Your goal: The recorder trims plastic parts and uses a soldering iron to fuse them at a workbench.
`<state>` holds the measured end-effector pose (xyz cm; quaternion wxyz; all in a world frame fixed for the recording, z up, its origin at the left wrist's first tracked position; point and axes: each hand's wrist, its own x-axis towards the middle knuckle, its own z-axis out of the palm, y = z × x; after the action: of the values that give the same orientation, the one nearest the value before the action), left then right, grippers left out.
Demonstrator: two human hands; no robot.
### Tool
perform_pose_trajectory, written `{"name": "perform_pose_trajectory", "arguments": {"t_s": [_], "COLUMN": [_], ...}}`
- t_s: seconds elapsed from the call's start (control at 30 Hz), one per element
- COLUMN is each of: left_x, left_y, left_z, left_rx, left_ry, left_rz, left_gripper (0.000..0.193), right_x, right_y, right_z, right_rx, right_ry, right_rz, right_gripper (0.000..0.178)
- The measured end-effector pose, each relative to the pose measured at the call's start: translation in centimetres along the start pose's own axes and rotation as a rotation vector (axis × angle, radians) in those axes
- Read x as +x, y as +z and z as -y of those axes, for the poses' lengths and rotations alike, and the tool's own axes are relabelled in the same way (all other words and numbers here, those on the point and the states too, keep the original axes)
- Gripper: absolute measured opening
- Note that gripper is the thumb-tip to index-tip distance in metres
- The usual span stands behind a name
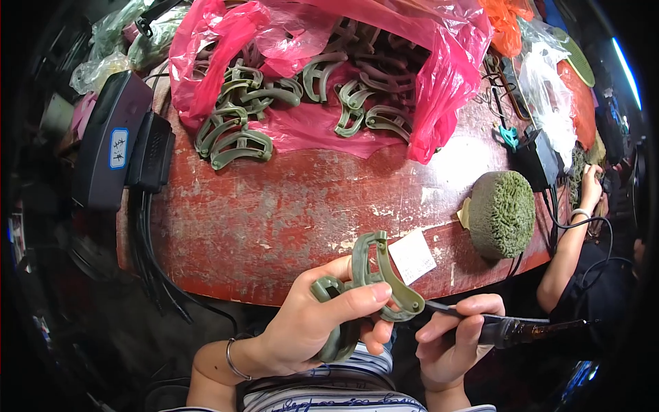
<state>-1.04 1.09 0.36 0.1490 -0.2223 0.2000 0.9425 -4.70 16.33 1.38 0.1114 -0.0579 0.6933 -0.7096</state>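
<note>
My left hand (319, 316) is closed around green, curved plastic hair claw clip pieces. One openwork piece (362, 264) stands up between thumb and fingers, its broad end towards my right hand. A second glossy green piece (336, 347) is tucked lower in the same palm, partly covered by the fingers. My right hand (453, 343) pinches a slim dark tool (508, 328). Its narrow tip reaches the broad end of the upper clip piece; whether it touches cannot be made out. The tool's far end fades into shadow, so its kind is unclear.
A pink plastic bag (309, 130) spills similar green pieces (241, 147) onto the red, worn table (288, 213). A round, rough green block (504, 214) stands at right, near a white paper slip (412, 257). Dark boxes (113, 141) with cables are at left. A co-worker's arm (573, 240) is at far right.
</note>
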Motion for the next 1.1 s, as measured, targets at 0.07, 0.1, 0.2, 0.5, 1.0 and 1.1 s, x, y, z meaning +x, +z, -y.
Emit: {"name": "perform_pose_trajectory", "arguments": {"t_s": [0.07,0.1,0.2,0.5,1.0,1.1], "left_x": [-0.4,-0.4,-0.6,-0.7,-0.2,-0.3], "left_y": [0.4,0.7,0.8,0.9,-0.3,-0.4], "left_z": [-0.2,-0.2,0.0,1.1,0.2,0.2], "left_rx": [0.014,0.03,0.081,0.687,0.112,0.186], "left_ry": [0.007,0.006,0.078,0.493,0.072,0.124], "left_rz": [-0.024,-0.044,0.014,-0.113,0.156,0.101], "left_gripper": [0.02,0.021,0.027,0.051,0.067,0.069], "right_x": [0.4,0.6,0.6,1.0,1.8,1.9], "right_y": [0.4,0.2,-1.6,-0.6,-0.7,-0.7], "right_z": [-0.4,-0.3,-0.3,0.3,0.8,0.7], "right_rx": [-0.039,-0.082,0.147,0.091,0.242,0.203], "right_ry": [-0.043,-0.048,0.102,0.329,0.425,0.401], "right_rz": [-0.059,-0.093,0.034,0.275,0.345,0.33], "right_gripper": [0.032,0.032,0.036,0.036,0.018,0.019]}}
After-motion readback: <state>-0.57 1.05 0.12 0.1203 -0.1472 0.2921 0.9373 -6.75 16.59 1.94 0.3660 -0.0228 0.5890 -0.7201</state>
